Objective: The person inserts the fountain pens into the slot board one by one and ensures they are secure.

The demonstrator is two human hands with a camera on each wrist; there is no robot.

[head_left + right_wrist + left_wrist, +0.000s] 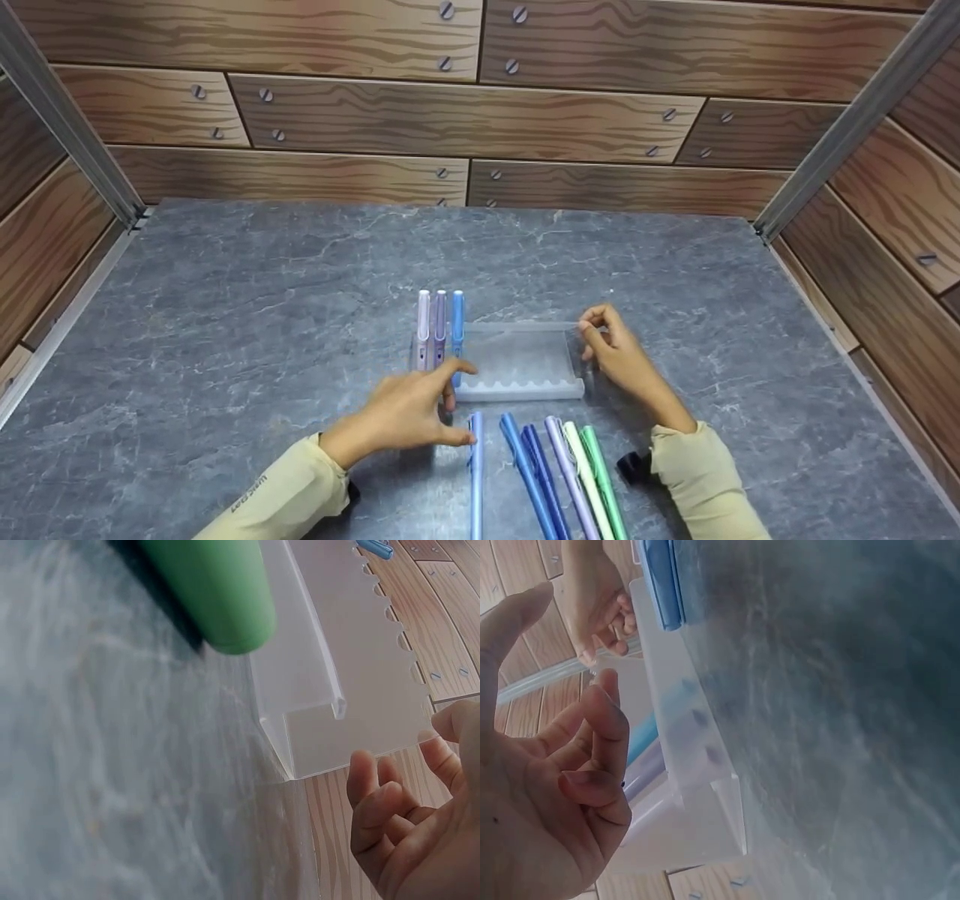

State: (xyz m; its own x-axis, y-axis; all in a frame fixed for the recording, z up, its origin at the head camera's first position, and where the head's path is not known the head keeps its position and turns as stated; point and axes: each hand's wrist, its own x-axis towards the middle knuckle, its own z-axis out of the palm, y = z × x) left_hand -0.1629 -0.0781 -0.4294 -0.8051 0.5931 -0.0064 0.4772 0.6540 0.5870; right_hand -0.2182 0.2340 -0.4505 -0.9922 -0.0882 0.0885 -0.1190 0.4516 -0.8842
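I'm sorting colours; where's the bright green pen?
In the head view, the bright green pen lies low, right of centre, beside the pale green pen.

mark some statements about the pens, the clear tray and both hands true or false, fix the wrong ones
1. Three pens lie at the left end of the clear plastic tray. True.
2. The left hand grips a pen. False: it holds nothing, its thumb beside the light blue pen.
3. The right hand is at the tray's far right corner. True.
4. Of the six loose pens, the green pen is leftmost. False: it is rightmost.
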